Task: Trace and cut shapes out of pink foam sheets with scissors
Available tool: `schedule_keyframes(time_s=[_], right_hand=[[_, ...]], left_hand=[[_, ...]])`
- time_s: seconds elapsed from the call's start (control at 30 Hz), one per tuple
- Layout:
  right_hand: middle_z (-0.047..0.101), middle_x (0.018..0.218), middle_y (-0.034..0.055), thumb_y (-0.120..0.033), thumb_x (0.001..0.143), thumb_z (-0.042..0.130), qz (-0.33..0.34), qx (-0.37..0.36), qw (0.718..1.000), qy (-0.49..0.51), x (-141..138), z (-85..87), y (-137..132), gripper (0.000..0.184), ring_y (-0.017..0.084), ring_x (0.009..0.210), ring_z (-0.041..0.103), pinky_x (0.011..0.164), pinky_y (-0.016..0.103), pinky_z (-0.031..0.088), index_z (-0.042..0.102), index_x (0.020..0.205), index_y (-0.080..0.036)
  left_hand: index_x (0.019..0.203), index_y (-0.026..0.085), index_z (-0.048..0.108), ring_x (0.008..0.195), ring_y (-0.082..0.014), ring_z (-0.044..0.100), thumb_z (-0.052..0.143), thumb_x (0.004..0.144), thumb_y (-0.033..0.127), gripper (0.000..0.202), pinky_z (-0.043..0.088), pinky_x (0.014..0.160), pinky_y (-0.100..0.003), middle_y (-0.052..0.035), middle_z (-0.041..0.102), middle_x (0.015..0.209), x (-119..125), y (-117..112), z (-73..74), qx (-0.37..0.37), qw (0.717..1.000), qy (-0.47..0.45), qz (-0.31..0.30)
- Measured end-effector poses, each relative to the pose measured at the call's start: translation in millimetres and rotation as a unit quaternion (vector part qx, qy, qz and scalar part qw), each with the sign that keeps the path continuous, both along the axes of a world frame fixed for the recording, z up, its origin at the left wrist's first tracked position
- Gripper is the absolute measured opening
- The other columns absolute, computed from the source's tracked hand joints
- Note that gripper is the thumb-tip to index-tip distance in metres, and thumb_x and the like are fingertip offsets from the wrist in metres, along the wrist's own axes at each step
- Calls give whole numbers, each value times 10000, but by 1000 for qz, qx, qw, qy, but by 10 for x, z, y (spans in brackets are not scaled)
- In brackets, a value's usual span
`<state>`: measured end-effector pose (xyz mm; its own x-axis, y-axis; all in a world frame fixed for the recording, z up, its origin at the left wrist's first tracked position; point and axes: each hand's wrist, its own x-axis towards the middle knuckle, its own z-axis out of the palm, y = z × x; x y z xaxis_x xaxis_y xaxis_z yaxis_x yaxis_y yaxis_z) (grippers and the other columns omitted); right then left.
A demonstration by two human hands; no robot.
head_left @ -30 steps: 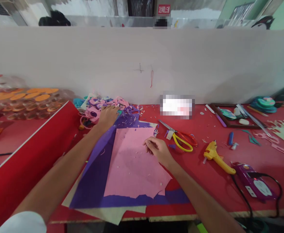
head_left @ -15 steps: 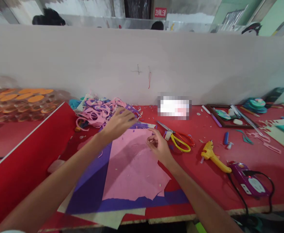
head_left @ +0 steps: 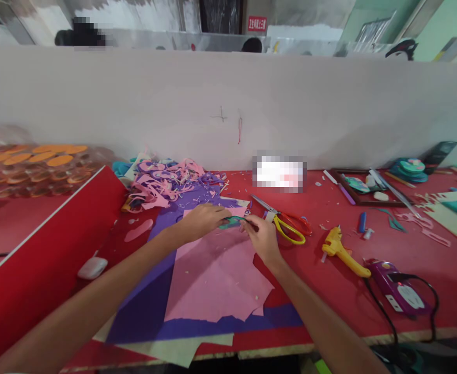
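Between my two hands is a small green piece [head_left: 232,222], thin and probably a cut scrap, its exact kind unclear. My left hand [head_left: 205,221] pinches its left end, and the fingers of my right hand [head_left: 261,234] are closed on its right end. Both hands hover over a pink sheet [head_left: 212,280] with a ragged lower edge. Under that lies a larger purple sheet [head_left: 134,317], with a cream sheet [head_left: 181,350] showing below. Scissors [head_left: 286,226] with yellow and red handles rest just right of my right hand.
Pink and purple offcuts [head_left: 161,182] are heaped behind my left hand. A red board [head_left: 56,254] stands on the left near a white case [head_left: 92,268]. At right lie a yellow glue gun [head_left: 343,252], a purple corded box [head_left: 400,288] and a dark tray [head_left: 368,197]. A pale partition [head_left: 154,98] closes the back.
My left hand has come down and right from beside the offcut heap to meet my right hand. The green piece now shows between them; my right hand has shifted slightly lower.
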<state>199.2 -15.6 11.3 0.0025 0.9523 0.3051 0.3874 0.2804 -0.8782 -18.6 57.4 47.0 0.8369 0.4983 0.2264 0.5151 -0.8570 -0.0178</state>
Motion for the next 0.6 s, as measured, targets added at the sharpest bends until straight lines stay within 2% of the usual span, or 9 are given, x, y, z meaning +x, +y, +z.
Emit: schedule_keyframes(time_s=[0.13,0.3,0.37,0.47,0.53,0.6], right_hand=[[691,662,33,-451,965,575,-7,-5,999,36,-16,0,2,354,182,588,611,597,290,442,634,711,-212],[687,649,36,-539,945,590,-12,-30,996,88,-19,-19,5,409,167,554,585,555,282,437,616,703,-211],[692,657,41,-560,942,589,-12,-36,995,94,-6,-25,12,427,164,555,585,549,280,443,613,699,-210],[699,670,46,-580,939,586,-6,-36,995,94,0,-33,28,443,162,564,589,547,280,451,615,697,-210],[697,666,44,-584,933,589,2,-37,995,97,-9,-39,37,442,162,562,589,541,279,450,626,704,-208],[693,660,41,-578,928,597,8,-39,994,101,-19,-44,37,432,163,563,595,539,278,453,638,714,-205]], left_hand=[[1075,218,695,884,-172,688,446,1054,410,315,451,750,-260,-44,738,998,-98,78,67,-112,993,-30,29],[975,212,734,836,-164,677,451,1039,413,353,475,770,-263,-47,737,919,-112,130,131,-185,977,-98,31],[1031,216,736,857,-164,683,475,1026,416,329,488,791,-263,-47,750,966,-105,121,155,-206,967,-138,62],[1289,250,656,833,-163,685,540,987,487,402,500,749,-252,-35,760,1014,-76,72,204,-239,951,-164,103],[1382,282,598,829,-160,687,572,965,516,479,501,735,-243,-33,764,1063,-41,39,227,-263,948,-158,86],[1288,280,668,852,-161,693,562,974,504,400,495,746,-237,-38,767,1076,-5,29,232,-269,950,-148,54]])
